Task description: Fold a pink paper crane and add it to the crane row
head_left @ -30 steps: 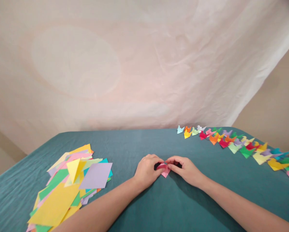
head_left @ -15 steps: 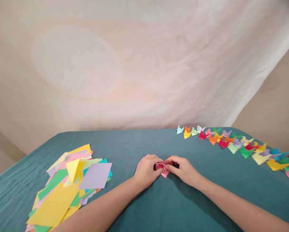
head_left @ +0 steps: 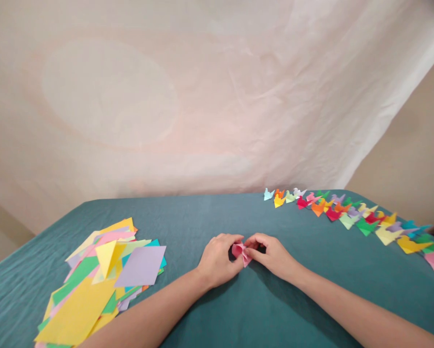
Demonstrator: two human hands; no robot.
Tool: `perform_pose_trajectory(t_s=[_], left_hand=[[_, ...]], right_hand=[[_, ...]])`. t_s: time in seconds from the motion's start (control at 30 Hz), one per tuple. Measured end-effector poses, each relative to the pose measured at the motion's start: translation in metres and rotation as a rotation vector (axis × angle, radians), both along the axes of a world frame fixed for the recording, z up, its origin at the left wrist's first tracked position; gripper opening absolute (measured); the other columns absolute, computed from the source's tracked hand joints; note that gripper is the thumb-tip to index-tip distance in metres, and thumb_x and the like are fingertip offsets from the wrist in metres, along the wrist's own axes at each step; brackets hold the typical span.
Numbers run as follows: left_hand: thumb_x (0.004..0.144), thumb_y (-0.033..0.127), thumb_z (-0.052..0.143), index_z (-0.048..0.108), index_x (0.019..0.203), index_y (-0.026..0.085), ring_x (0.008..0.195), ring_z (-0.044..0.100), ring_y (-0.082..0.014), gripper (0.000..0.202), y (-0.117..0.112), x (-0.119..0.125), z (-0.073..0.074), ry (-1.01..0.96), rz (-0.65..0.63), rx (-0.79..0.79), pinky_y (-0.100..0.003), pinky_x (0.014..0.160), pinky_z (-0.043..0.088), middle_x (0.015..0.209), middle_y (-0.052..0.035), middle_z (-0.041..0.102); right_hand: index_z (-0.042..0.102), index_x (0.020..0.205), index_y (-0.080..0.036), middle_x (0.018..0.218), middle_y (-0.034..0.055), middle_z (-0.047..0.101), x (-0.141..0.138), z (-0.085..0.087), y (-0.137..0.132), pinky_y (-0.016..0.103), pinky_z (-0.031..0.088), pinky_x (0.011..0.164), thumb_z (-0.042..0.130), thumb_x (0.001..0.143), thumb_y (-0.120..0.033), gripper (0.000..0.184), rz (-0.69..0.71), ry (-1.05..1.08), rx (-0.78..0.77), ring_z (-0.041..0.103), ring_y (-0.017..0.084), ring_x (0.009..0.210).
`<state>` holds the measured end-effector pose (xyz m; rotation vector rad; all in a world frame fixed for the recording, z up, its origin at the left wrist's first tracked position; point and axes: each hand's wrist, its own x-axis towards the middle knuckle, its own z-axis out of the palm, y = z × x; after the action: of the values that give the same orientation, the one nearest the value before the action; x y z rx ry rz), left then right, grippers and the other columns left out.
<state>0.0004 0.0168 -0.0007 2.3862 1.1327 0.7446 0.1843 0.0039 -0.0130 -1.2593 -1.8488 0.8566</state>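
A small piece of folded pink paper (head_left: 239, 251) is pinched between my two hands, low over the middle of the table. My left hand (head_left: 220, 258) grips its left side, with thumb and fingers curved round a dark gap. From the right, the thumb and forefinger of my right hand (head_left: 268, 252) press on the paper's edge. Part of the paper is hidden behind my fingertips, so its full folded shape does not show.
Loose coloured paper sheets (head_left: 82, 309) lie in a heap at the left, a lilac square (head_left: 141, 266) on top. Several folded paper birds (head_left: 347, 220) stand in rows along the right side of the green-covered table (head_left: 187, 217). A pale cloth (head_left: 209, 96) hangs behind.
The pink paper has changed shape between my fingers: its sides now stand drawn together, and its lower flap is narrower. Both hands stay nearly in place; the view has shifted slightly.
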Motion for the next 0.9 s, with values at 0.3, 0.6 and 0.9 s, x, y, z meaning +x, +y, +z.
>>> perform_pose_trajectory(t_s=[0.3,0.6,0.9], left_hand=[[0.082,0.031,0.054,0.064,0.100,0.023,0.090,0.059,-0.0186,0.022,0.0049,0.0003,-0.0012,-0.035,0.022,-0.069,-0.028,0.082,0.044,0.097,-0.0009,0.067],[0.082,0.028,0.053,0.067,0.096,0.024,0.087,0.059,-0.0182,0.020,0.0045,0.0000,-0.0011,-0.048,0.008,-0.085,-0.028,0.081,0.045,0.092,-0.0004,0.068],[0.082,0.027,0.053,0.068,0.094,0.025,0.087,0.060,-0.0179,0.019,0.0053,-0.0001,-0.0020,-0.052,-0.004,-0.074,-0.027,0.081,0.045,0.094,0.0004,0.069]], right_hand=[[0.065,0.083,-0.017,0.073,0.0024,0.067,-0.0014,-0.0002,-0.0005,0.026,0.047,0.065,0.059,0.079,-0.029,0.014,-0.016,0.010,0.007,0.061,0.015,0.067],[0.065,0.083,-0.018,0.074,0.0025,0.067,-0.0012,-0.0010,-0.0012,0.026,0.047,0.065,0.059,0.079,-0.031,0.015,-0.032,-0.019,0.025,0.061,0.015,0.068],[0.065,0.082,-0.018,0.074,0.0024,0.065,-0.0010,-0.0032,-0.0020,0.026,0.046,0.065,0.059,0.078,-0.029,0.013,-0.063,-0.052,0.047,0.060,0.015,0.069]])
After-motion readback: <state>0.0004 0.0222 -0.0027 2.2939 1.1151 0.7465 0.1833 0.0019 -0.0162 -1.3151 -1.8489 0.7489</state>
